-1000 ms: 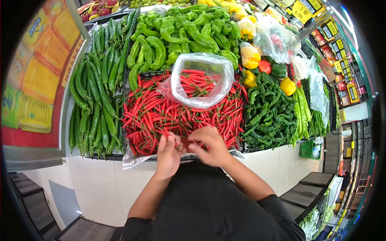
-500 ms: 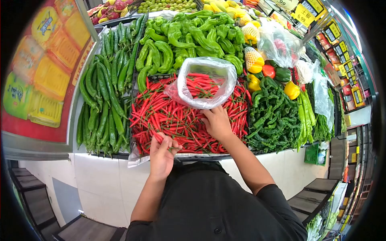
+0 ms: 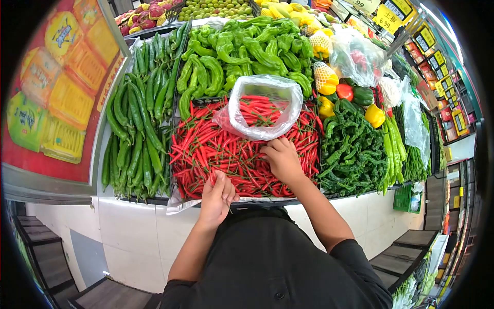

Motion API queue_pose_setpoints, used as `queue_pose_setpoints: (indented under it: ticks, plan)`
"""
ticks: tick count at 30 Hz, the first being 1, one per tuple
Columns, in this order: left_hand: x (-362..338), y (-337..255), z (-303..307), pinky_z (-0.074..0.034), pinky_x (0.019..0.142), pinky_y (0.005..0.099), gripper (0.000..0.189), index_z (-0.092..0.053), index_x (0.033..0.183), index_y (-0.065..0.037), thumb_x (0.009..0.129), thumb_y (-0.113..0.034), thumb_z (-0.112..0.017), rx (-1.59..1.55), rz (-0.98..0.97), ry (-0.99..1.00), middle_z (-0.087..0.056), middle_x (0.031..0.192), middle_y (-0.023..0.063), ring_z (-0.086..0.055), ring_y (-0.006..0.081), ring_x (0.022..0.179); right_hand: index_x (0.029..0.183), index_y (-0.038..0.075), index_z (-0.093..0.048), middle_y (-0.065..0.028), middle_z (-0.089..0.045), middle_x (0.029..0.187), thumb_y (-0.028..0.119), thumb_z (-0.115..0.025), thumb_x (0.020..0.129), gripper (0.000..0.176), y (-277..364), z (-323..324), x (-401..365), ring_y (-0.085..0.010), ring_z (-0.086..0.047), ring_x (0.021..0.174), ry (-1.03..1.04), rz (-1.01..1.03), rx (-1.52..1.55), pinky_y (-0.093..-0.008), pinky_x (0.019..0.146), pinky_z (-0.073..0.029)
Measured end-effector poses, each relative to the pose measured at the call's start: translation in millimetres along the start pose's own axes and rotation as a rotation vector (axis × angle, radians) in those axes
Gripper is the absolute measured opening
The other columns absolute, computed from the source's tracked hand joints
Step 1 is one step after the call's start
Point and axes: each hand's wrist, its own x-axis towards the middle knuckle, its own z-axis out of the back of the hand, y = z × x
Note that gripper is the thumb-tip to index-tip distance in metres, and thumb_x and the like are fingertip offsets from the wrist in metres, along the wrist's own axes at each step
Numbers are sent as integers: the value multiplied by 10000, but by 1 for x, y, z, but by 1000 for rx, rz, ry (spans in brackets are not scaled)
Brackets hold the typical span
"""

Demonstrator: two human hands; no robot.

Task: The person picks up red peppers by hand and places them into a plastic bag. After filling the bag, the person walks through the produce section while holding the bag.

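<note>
My left hand [image 3: 218,200] is closed in a pinch at the front left of the red chilies [image 3: 242,172], with a red chili [image 3: 212,178] between its fingertips. My right hand [image 3: 282,158] rests over the chilies just below the rim of an open clear plastic bag [image 3: 264,107]. Its fingers are bent, and what they hold, if anything, is hidden. Red chilies show through and inside the bag's wide mouth, which lies over the back of the chili bin.
Long green chilies [image 3: 139,118] lie left, light green peppers [image 3: 242,46] behind, dark wrinkled peppers [image 3: 351,147] right. Yellow peppers [image 3: 374,116] and another plastic bag [image 3: 358,56] are at back right. A red poster panel [image 3: 56,87] borders the left side.
My left hand has turned slightly and moved a little to the right, its fingers closer together. My right hand stays beside the bag. The view has shifted slightly.
</note>
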Motion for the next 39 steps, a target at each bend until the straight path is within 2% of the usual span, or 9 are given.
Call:
queue_pose_setpoints:
  ticks: [8,11,14,17,23,25,26,31,39]
  plan:
    - [5,10,-19,-544,780,365,267,-548,1090,-140,1098,-378,-428,-101,89,-38,-612,934,45,-628,189,891,957,-8,-600,-160,-574,859,129,-621,946,139,69,31,-7,-353,-564,856,75,-258,672,-446,770,-441]
    - [5,17,-15,-520,885,420,367,-560,1180,-160,1082,-479,-405,-179,125,-6,-653,1124,57,-634,201,1000,917,-20,-570,-186,-572,838,158,-582,974,188,87,25,-6,-384,-558,830,136,-228,601,-475,783,-439]
    - [3,22,-19,-508,913,430,409,-558,1195,-163,1076,-515,-387,-160,158,-111,-645,1134,49,-629,206,1010,927,-14,-579,-182,-574,850,163,-598,963,181,90,19,-10,-390,-553,847,163,-171,461,-483,794,-434]
    - [0,21,-15,-516,885,431,452,-562,1210,-149,1075,-533,-365,-218,144,3,-640,1134,41,-633,213,988,960,15,-590,-140,-572,904,186,-643,921,184,91,28,-10,-352,-552,905,145,-39,337,-465,808,-427]
    - [-9,13,-14,-532,700,371,412,-588,1141,-117,1093,-456,-359,-217,254,64,-642,1026,46,-639,192,888,997,126,-588,-40,-561,1029,229,-706,801,251,84,55,-8,-252,-543,1003,210,451,59,-412,868,-399]
    - [-9,23,-2,-522,663,355,375,-592,1133,-117,1097,-414,-367,-202,261,221,-637,990,49,-639,189,842,1027,147,-604,-15,-565,1059,257,-694,793,273,78,50,-10,-223,-552,1057,274,530,1,-398,899,-403]
    - [-11,27,3,-517,645,347,356,-594,1129,-117,1099,-394,-371,-191,263,300,-635,972,50,-639,187,819,1033,149,-606,-14,-566,1057,263,-695,791,281,77,49,-11,-221,-553,1052,277,536,-20,-399,896,-404]
    - [-20,15,-12,-422,622,282,216,-502,1272,-77,1071,-156,-489,-179,79,134,-606,1045,48,-538,124,759,1123,174,-673,-5,-584,1010,233,-714,813,318,79,52,-15,-216,-537,969,135,455,96,-384,875,-403]
    - [-18,9,-24,-454,699,313,253,-519,1278,-75,1071,-216,-483,-158,80,86,-593,1042,43,-548,152,857,1111,68,-711,-69,-665,973,0,-713,832,287,79,45,-14,-259,-635,889,-116,265,549,-367,779,-519]
